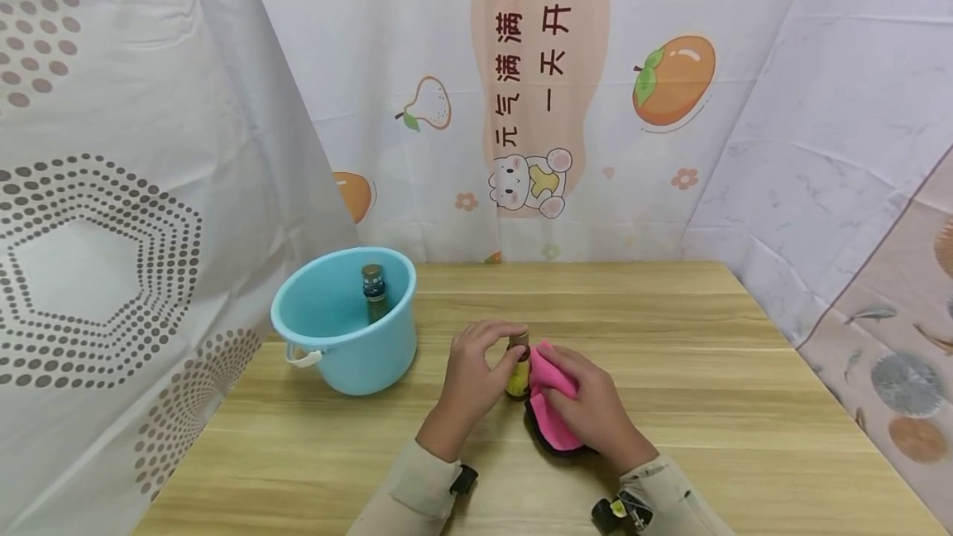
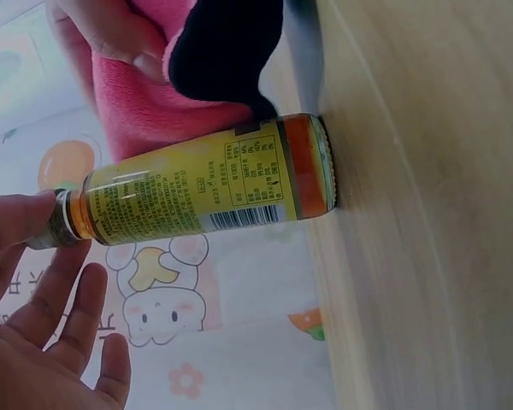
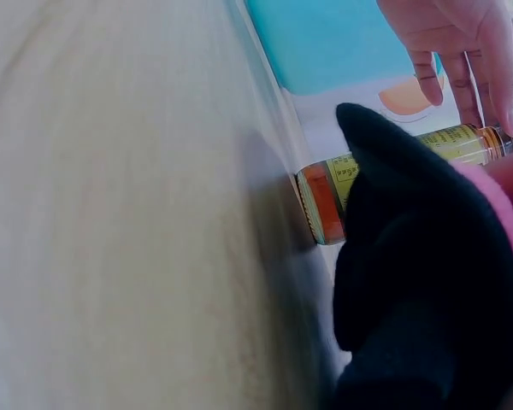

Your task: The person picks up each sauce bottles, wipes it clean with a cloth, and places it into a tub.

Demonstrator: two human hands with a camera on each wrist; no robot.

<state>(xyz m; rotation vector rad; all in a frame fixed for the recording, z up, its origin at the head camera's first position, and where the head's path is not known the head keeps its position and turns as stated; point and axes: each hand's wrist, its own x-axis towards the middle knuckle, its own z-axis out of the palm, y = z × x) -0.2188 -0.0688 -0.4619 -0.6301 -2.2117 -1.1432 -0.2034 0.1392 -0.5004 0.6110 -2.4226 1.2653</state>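
A small glass bottle (image 1: 517,380) with a yellow label, orange contents and a dark cap stands roughly upright at the tabletop. My left hand (image 1: 474,370) pinches it by the cap, the other fingers spread away from the glass. In the left wrist view, the bottle's (image 2: 184,190) printed text and barcode show. My right hand (image 1: 596,408) grips a bunched cloth (image 1: 553,412), pink on one face and black on the other, against the bottle's right side. From the right wrist, the cloth's black face (image 3: 419,256) covers part of the bottle (image 3: 325,201).
To the left stands a light blue bucket (image 1: 357,366) with a white handle grip. A dark-capped bottle (image 1: 374,288) leans inside it. The wooden table (image 1: 633,313) reaches back to a printed curtain (image 1: 439,164), with more cloth hanging at both sides.
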